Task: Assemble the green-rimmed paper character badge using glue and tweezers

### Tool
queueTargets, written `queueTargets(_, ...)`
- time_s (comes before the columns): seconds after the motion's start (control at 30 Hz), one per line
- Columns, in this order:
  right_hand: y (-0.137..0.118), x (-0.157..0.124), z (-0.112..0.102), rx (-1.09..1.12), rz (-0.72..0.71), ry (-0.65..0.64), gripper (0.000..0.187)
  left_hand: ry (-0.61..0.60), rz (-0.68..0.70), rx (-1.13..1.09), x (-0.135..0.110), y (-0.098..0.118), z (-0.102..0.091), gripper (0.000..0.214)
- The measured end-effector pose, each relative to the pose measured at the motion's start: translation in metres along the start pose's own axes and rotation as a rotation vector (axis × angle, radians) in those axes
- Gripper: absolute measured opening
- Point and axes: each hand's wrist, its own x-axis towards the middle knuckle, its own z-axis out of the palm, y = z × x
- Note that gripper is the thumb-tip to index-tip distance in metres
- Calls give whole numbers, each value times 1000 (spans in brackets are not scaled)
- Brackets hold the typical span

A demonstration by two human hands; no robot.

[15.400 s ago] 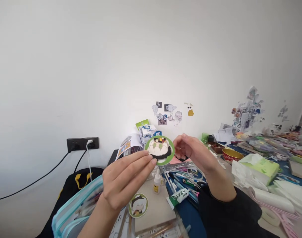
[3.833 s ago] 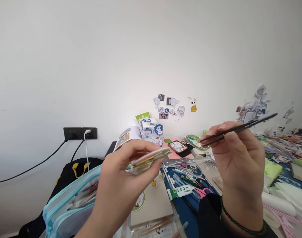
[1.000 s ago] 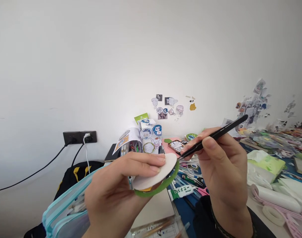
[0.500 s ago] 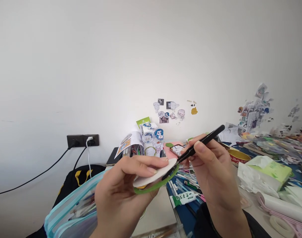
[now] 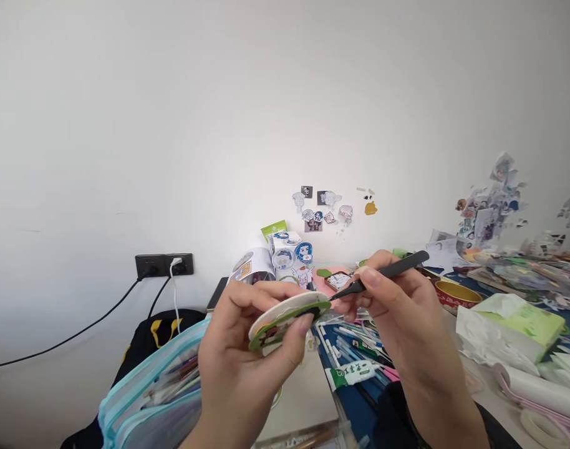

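Observation:
My left hand (image 5: 247, 349) grips a round layered disc (image 5: 285, 321) by its edge, thumb on the near face and fingers behind. Its near layer has a green rim with a dark picture; a white layer sits behind it. My right hand (image 5: 401, 312) pinches black tweezers (image 5: 383, 273) like a pen. Their tips point down and left and reach the disc's right edge. Whether the tips hold anything is too small to tell.
A blue-trimmed clear pouch (image 5: 158, 380) with pens lies at left. Scattered pens (image 5: 355, 343), a green-and-white tube (image 5: 355, 373), a tissue pack (image 5: 519, 321), a red-and-gold tin (image 5: 456, 293) and a tape roll (image 5: 542, 427) crowd the desk. Behind rises a wall with stickers (image 5: 313, 215).
The disc has tilted so more of its picture face shows, and my left thumb now presses on that face. The tweezers lie flatter, their tips still at the disc's edge.

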Motion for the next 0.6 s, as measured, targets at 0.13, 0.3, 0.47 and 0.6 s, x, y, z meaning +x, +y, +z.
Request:
queueTargets(0.13,0,0,-2,-30,14,-25,17,111,-147,3,-2,10,11,27)
queueTargets(0.3,-1,2,-2,-93,5,-15,18,160,-347,-41,3,12,11,30)
queueTargets(0.47,0,2,-1,-133,-10,-18,19,77,-424,-65,7,3,1,36)
queueTargets(0.6,0,0,3,-166,-31,11,20,77,-460,-58,7,-1,-4,36)
